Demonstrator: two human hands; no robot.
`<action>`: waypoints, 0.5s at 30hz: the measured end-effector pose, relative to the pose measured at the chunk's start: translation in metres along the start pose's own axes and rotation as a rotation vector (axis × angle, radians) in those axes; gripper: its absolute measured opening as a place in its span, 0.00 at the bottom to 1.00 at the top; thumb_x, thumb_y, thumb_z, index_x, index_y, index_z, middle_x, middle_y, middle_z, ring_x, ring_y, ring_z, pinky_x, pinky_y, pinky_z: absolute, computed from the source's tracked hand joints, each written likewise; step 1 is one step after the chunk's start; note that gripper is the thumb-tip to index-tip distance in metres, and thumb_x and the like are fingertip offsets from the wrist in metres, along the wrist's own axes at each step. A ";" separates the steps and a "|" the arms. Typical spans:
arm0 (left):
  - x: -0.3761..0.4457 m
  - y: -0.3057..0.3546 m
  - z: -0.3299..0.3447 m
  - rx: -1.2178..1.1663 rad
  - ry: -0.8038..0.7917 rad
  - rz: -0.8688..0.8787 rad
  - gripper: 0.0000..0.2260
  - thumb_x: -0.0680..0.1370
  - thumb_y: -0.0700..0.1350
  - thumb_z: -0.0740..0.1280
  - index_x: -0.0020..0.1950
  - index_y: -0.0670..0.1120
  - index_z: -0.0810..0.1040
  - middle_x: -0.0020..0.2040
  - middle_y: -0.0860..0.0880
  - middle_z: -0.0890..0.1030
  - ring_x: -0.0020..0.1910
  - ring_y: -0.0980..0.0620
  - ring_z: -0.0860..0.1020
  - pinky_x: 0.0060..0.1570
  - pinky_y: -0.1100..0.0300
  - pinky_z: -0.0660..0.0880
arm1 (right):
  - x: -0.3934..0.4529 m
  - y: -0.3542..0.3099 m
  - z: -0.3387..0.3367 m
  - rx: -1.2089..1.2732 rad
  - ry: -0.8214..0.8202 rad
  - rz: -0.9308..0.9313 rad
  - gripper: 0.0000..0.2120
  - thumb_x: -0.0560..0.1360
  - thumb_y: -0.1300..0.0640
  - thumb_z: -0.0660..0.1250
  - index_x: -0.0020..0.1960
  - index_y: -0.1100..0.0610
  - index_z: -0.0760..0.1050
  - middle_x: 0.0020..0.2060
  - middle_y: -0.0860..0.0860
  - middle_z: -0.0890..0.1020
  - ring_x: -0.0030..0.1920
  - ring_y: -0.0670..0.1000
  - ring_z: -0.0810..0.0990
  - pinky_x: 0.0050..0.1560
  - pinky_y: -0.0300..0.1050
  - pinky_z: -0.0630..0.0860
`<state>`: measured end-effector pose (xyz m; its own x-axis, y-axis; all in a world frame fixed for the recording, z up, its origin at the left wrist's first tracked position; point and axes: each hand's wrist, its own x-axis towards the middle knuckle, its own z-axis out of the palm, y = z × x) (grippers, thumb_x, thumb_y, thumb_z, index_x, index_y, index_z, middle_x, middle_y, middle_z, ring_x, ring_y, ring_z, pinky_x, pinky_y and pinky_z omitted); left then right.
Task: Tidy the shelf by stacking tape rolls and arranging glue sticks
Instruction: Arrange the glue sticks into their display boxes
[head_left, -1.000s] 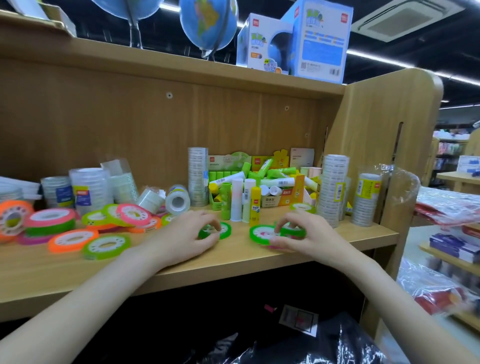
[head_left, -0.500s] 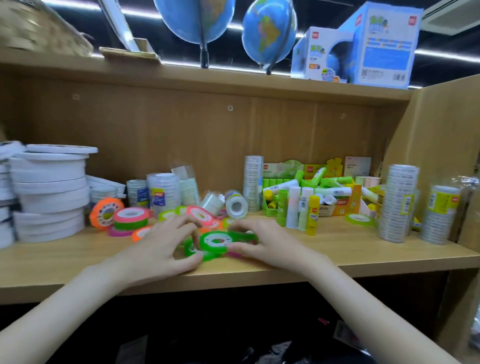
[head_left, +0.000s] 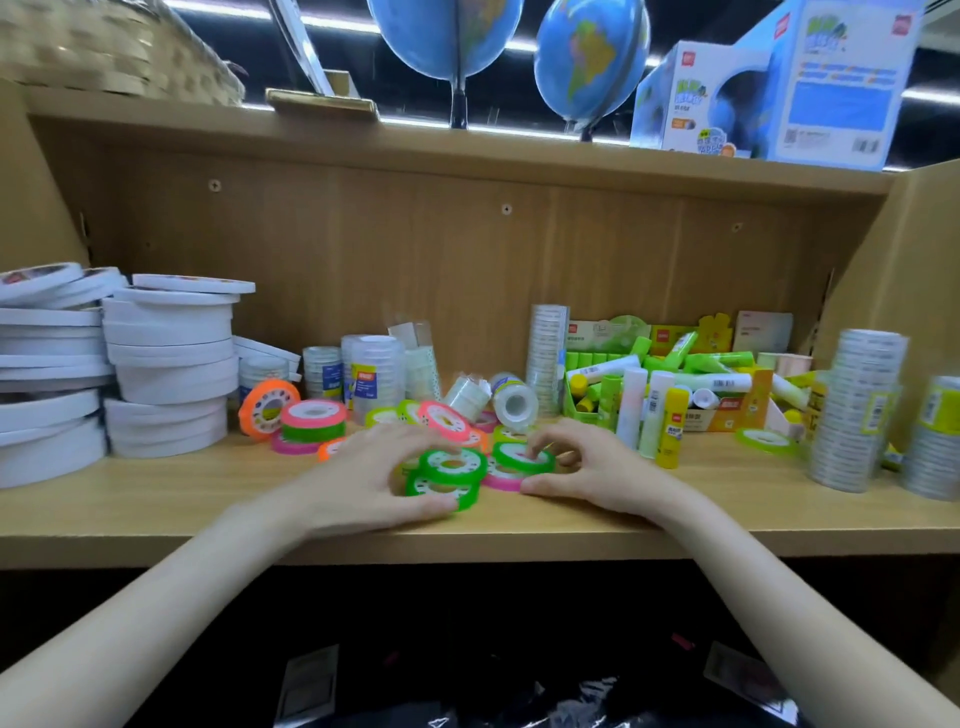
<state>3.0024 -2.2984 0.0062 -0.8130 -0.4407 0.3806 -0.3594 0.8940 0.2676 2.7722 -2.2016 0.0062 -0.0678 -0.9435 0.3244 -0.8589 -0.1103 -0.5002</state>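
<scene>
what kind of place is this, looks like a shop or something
Most likely a stationery shop: a wooden display shelf crowded with tape rolls and glue sticks, with globes and boxed goods above.

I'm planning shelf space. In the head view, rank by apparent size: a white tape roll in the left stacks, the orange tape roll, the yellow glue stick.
1. White tape roll, clearly largest.
2. Orange tape roll and yellow glue stick look comparable in extent; unranked.

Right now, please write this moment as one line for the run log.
step: stacking tape rolls | left hand: holds two stacked green rolls | right hand: holds green roll on pink roll | glue sticks: untouched
</scene>
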 end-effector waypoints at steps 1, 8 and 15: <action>0.003 0.003 0.001 0.020 -0.002 0.010 0.38 0.58 0.71 0.53 0.61 0.54 0.73 0.57 0.60 0.71 0.57 0.60 0.68 0.50 0.76 0.61 | 0.000 0.000 0.000 0.001 0.016 -0.003 0.12 0.68 0.50 0.74 0.47 0.51 0.76 0.50 0.50 0.75 0.53 0.49 0.75 0.59 0.46 0.73; 0.009 -0.005 0.010 0.013 0.092 0.074 0.18 0.61 0.66 0.60 0.40 0.55 0.71 0.44 0.59 0.73 0.47 0.61 0.70 0.44 0.71 0.64 | 0.002 -0.007 0.000 0.045 0.000 -0.036 0.10 0.66 0.51 0.76 0.39 0.48 0.74 0.52 0.48 0.74 0.51 0.48 0.75 0.55 0.42 0.74; 0.005 -0.011 0.007 -0.095 0.233 0.116 0.14 0.64 0.62 0.65 0.39 0.53 0.74 0.40 0.54 0.77 0.41 0.55 0.74 0.45 0.58 0.71 | 0.008 -0.016 0.016 -0.083 0.063 -0.123 0.15 0.66 0.51 0.75 0.34 0.48 0.67 0.52 0.52 0.77 0.53 0.49 0.74 0.52 0.37 0.66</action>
<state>2.9996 -2.3095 -0.0008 -0.7148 -0.3523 0.6041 -0.2163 0.9329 0.2880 2.7937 -2.2125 0.0041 0.0111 -0.9027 0.4301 -0.9014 -0.1953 -0.3865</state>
